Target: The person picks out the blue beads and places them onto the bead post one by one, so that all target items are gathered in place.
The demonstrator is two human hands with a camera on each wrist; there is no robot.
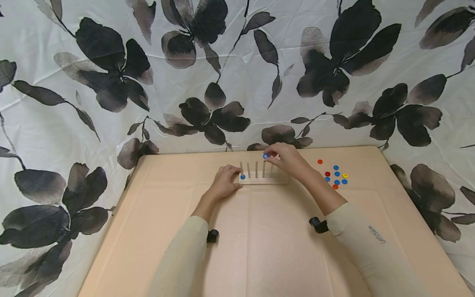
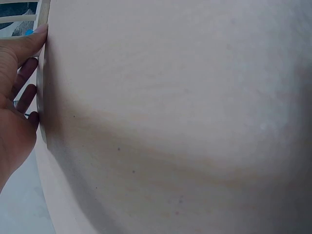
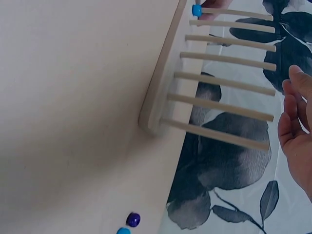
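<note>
A wooden peg rack (image 1: 264, 180), a flat bar with a row of upright thin pegs, stands near the table's far edge. My left hand (image 1: 225, 180) holds its left end, thumb at the front edge. One blue bead (image 1: 243, 177) sits low on the leftmost peg; the right wrist view shows the same blue bead (image 3: 196, 10) at the foot of its peg. Above the middle pegs, my right hand (image 1: 287, 159) pinches another blue bead (image 1: 265, 156) between thumb and fingers. In the right wrist view that hand (image 3: 298, 112) is beside the peg tips, its bead hidden.
To the right of the rack lie several loose beads: blue (image 1: 336, 168), dark red (image 1: 328, 174), yellow (image 1: 345, 175) and orange (image 1: 335, 187). Another orange bead (image 1: 320, 161) lies nearer the far edge. A floral cloth (image 1: 237, 62) hangs behind the table (image 1: 252, 239).
</note>
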